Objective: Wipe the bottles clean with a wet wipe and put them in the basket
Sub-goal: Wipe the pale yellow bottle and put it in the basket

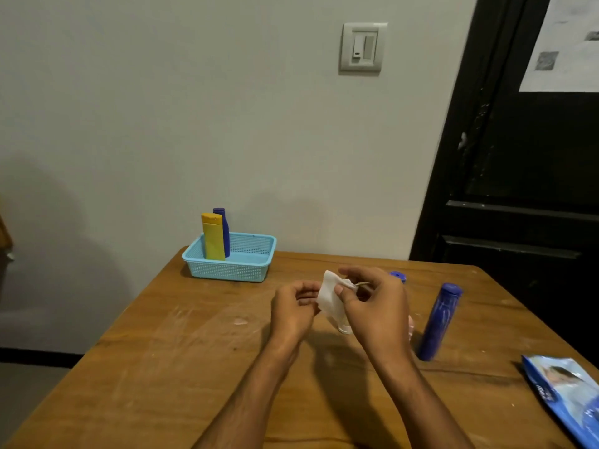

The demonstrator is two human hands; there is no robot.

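A crumpled white wipe (330, 294) sits mid-table, pinched by the right hand (372, 306) between thumb and forefinger. At its nine o'clock, the left hand (293, 307) curls its fingers on the wipe's edge. The basket (230, 259) at eleven o'clock holds a yellow bottle (213, 236).

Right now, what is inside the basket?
The basket holds two upright bottles: a yellow bottle with a blue bottle behind it. Its mesh wall hides their bases.
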